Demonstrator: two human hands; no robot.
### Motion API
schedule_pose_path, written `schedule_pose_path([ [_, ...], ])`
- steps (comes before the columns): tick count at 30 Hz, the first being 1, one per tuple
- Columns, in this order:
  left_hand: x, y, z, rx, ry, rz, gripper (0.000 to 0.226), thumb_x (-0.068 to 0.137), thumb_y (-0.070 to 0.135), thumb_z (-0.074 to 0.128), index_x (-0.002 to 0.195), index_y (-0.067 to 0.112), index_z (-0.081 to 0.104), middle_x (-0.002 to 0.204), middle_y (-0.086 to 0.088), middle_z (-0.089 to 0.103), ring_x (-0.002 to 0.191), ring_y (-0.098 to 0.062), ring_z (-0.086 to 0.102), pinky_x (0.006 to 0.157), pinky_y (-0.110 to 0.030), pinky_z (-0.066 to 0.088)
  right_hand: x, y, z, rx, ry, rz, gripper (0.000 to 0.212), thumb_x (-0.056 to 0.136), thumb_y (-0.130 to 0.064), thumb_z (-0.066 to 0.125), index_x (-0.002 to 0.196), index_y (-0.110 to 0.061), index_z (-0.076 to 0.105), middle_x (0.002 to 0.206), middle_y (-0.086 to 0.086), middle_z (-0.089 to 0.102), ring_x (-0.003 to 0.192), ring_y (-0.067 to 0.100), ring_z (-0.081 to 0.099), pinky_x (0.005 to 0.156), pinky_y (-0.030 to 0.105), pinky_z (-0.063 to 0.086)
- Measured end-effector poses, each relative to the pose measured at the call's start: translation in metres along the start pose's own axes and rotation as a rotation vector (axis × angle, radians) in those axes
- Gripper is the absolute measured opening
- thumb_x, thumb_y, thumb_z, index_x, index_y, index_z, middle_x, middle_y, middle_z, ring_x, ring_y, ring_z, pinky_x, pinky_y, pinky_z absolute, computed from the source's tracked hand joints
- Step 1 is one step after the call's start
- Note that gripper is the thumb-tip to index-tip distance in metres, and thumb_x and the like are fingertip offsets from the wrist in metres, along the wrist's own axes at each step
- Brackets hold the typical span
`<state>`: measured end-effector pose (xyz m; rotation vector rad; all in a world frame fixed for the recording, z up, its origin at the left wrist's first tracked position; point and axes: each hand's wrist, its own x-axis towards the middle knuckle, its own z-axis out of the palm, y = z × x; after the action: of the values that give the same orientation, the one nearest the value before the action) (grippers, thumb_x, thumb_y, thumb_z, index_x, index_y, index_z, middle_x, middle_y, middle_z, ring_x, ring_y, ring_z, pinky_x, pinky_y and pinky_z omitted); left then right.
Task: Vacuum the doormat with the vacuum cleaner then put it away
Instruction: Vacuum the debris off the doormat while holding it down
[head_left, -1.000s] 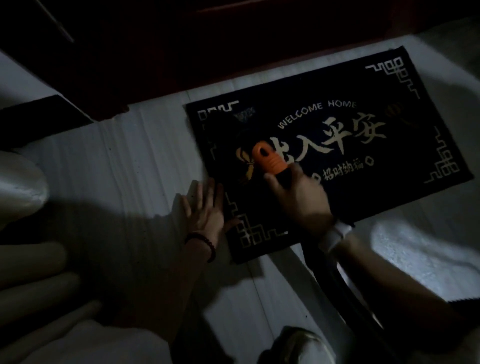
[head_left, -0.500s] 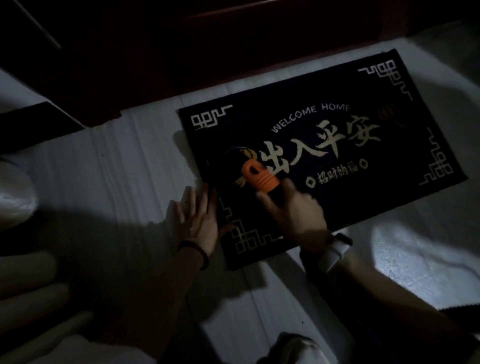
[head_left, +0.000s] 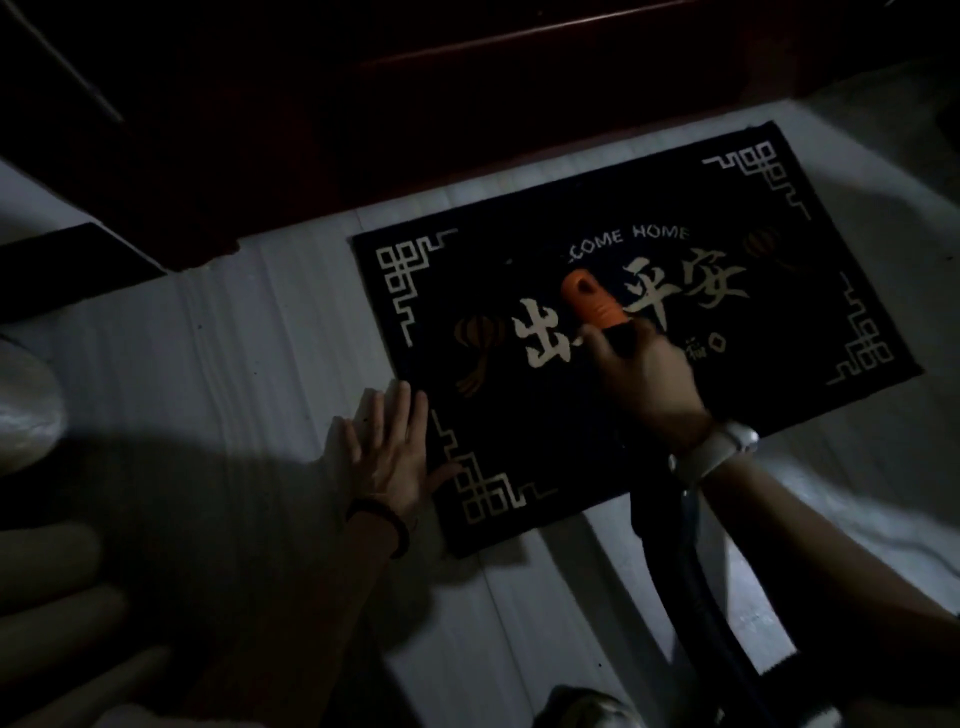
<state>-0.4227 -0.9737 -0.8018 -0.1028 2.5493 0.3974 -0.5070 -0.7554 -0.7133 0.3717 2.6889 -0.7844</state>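
Vacuuming is the step in hand: the right hand (head_left: 644, 374) is wrapped around the dark neck of the vacuum cleaner's orange nozzle (head_left: 589, 301), whose tip is down on the middle of the doormat (head_left: 519, 436), over the large gold characters. The left hand (head_left: 387, 457) lies flat with fingers spread on the pale floor (head_left: 234, 364) at the mat's left edge, the thumb reaching onto its border, seemingly pinning it. A dark hose (head_left: 675, 561) trails back under the right wrist. Next, I judge, the nozzle must sweep the uncovered right side and corners before anything is put away. Readable writing: "COME HOME", the start hidden by the nozzle, and characters 出, 平, 安.
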Motion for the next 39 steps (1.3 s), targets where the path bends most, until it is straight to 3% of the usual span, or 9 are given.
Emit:
schedule_pose_path([
  [5, 0.003, 0.000, 0.002, 0.024, 0.029, -0.019, 0.091, 0.085, 0.060, 0.046, 0.149, 0.022, -0.006, 0.157, -0.001, -0.015, 0.144, -0.027, -0.016, 0.112, -0.059, -0.002, 0.016, -0.010, -0.008, 0.132, 0.022, -0.057, 0.056, 0.086, -0.054, 0.049, 0.128, -0.019, 0.039, 0.101, 0.013, 0.061, 0.082, 0.031, 0.062, 0.072, 0.042, 0.054],
  [10, 0.004, -0.003, 0.003, 0.068, 0.156, 0.049, 0.091, 0.078, 0.058, 0.056, 0.147, 0.013, 0.020, 0.155, -0.012, 0.019, 0.142, -0.035, 0.010, 0.104, -0.070, 0.014, 0.031, -0.016, -0.018, 0.155, 0.057, -0.047, 0.053, 0.092, -0.044, 0.047, 0.138, -0.021, 0.034, 0.102, -0.001, 0.050, 0.062, 0.005, 0.049, 0.052, 0.017, 0.040],
  [12, 0.002, -0.002, 0.005, 0.089, 0.163, 0.040, 0.097, 0.071, 0.056, 0.067, 0.146, 0.012, 0.022, 0.154, -0.012, 0.022, 0.141, -0.035, 0.012, 0.103, -0.070, 0.016, 0.024, -0.016, -0.004, 0.135, 0.003, -0.063, 0.054, 0.092, -0.045, 0.047, 0.138, -0.022, 0.031, 0.104, 0.005, 0.057, 0.066, 0.016, 0.057, 0.059, 0.030, 0.051],
  [17, 0.000, 0.000, 0.001, -0.010, -0.003, -0.007, 0.087, 0.089, 0.054, 0.045, 0.148, 0.020, -0.009, 0.155, -0.001, -0.023, 0.142, -0.026, -0.024, 0.112, -0.055, -0.012, -0.035, -0.003, 0.021, 0.029, -0.182, -0.162, 0.056, 0.090, -0.047, 0.046, 0.139, -0.028, 0.027, 0.091, 0.004, 0.060, 0.070, 0.020, 0.060, 0.066, 0.032, 0.050],
  [22, -0.001, 0.000, 0.002, -0.015, 0.010, -0.008, 0.088, 0.088, 0.055, 0.045, 0.149, 0.020, -0.008, 0.155, 0.000, -0.023, 0.142, -0.027, -0.023, 0.112, -0.055, -0.012, -0.034, -0.003, 0.010, 0.060, -0.042, -0.173, 0.054, 0.088, -0.051, 0.045, 0.136, -0.028, 0.032, 0.092, 0.009, 0.064, 0.077, 0.029, 0.064, 0.067, 0.042, 0.053],
  [26, -0.003, 0.001, 0.002, -0.007, 0.038, 0.001, 0.088, 0.087, 0.056, 0.047, 0.149, 0.021, -0.005, 0.156, 0.000, -0.018, 0.143, -0.026, -0.020, 0.113, -0.057, -0.007, 0.006, -0.024, 0.021, 0.041, 0.023, -0.111, 0.053, 0.091, -0.049, 0.044, 0.137, -0.024, 0.032, 0.105, 0.015, 0.063, 0.092, 0.037, 0.061, 0.071, 0.035, 0.044],
  [31, 0.000, 0.002, 0.001, 0.001, -0.006, -0.035, 0.088, 0.088, 0.055, 0.045, 0.148, 0.021, -0.010, 0.156, 0.001, -0.020, 0.142, -0.027, -0.023, 0.113, -0.057, -0.010, -0.056, -0.002, 0.037, -0.047, -0.214, -0.243, 0.058, 0.091, -0.049, 0.044, 0.142, -0.029, 0.024, 0.095, 0.003, 0.064, 0.067, 0.014, 0.058, 0.058, 0.022, 0.046],
  [35, 0.000, 0.002, 0.002, -0.006, 0.008, -0.035, 0.089, 0.087, 0.057, 0.045, 0.148, 0.022, -0.010, 0.157, 0.003, -0.017, 0.142, -0.027, -0.022, 0.113, -0.057, -0.009, -0.048, -0.012, 0.024, -0.002, -0.146, -0.252, 0.057, 0.091, -0.049, 0.043, 0.141, -0.030, 0.025, 0.080, -0.007, 0.052, 0.063, 0.007, 0.051, 0.057, 0.014, 0.044],
  [39, 0.000, 0.000, 0.002, -0.015, 0.035, -0.020, 0.090, 0.083, 0.059, 0.048, 0.149, 0.024, -0.003, 0.157, 0.005, -0.012, 0.143, -0.028, -0.018, 0.111, -0.059, -0.005, -0.011, -0.036, 0.038, -0.025, -0.053, -0.229, 0.057, 0.092, -0.050, 0.042, 0.141, -0.026, 0.026, 0.104, 0.012, 0.063, 0.085, 0.028, 0.062, 0.064, 0.029, 0.040],
])
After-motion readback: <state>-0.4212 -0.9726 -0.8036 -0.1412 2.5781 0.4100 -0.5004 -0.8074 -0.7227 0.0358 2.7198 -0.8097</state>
